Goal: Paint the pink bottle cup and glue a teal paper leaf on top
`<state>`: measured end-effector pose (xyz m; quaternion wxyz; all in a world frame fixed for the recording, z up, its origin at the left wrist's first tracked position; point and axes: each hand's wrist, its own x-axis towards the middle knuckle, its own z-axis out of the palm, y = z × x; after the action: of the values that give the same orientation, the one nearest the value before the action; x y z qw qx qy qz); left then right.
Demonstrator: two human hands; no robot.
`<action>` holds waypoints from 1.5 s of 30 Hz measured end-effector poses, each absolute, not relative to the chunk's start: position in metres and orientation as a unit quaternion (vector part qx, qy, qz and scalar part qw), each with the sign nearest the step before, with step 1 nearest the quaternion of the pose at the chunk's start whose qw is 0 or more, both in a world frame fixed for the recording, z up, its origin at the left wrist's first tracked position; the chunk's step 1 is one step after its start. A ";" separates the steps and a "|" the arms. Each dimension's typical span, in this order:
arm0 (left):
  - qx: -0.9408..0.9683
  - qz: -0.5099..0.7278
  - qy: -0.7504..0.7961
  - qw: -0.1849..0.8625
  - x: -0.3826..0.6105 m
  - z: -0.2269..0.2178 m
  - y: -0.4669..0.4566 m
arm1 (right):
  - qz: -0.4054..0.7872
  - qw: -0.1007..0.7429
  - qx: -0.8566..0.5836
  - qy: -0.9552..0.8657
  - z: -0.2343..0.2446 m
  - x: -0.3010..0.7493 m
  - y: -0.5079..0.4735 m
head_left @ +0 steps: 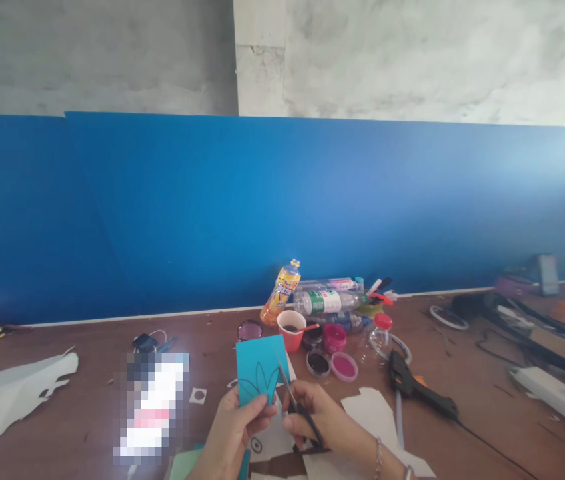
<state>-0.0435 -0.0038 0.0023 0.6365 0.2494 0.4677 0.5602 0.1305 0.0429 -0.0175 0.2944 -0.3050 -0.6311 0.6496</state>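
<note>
In my left hand [236,421] is a piece of blue paper [258,351], pinched near its lower edge with the thumb on top. Dark petal-like outlines are drawn on it. My right hand [323,415] grips a pair of scissors [313,427] by the black handles. The blades point up and left and lie along the paper's right side; whether they touch it I cannot tell. Beneath the hands, a white paper sheet [268,445] with a small drawn ring lies on the table, and other white paper scraps [370,408] spread to the right.
Behind the paper stand an orange-labelled bottle [282,291] and a red cup [292,341]. Several plastic bottles [326,302] and open pots of pink [344,367] and black lie alongside. A black glue gun [420,387] with a cord rests rightward; a blurred bright screen [155,407] lies left.
</note>
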 end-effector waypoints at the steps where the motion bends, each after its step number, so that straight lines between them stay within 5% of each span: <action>1: 0.253 0.557 0.468 0.637 -0.043 0.002 -0.004 | 0.650 0.296 -0.303 -0.632 -0.017 0.130 0.042; 45: 0.296 0.634 0.488 0.521 -0.057 0.002 0.009 | 0.618 0.206 -0.348 -0.674 -0.016 0.142 0.042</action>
<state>-0.0571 0.0086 0.0024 0.5210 0.2964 0.4883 0.6343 0.1418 0.0424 -0.0161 0.2058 -0.3477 -0.6745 0.6179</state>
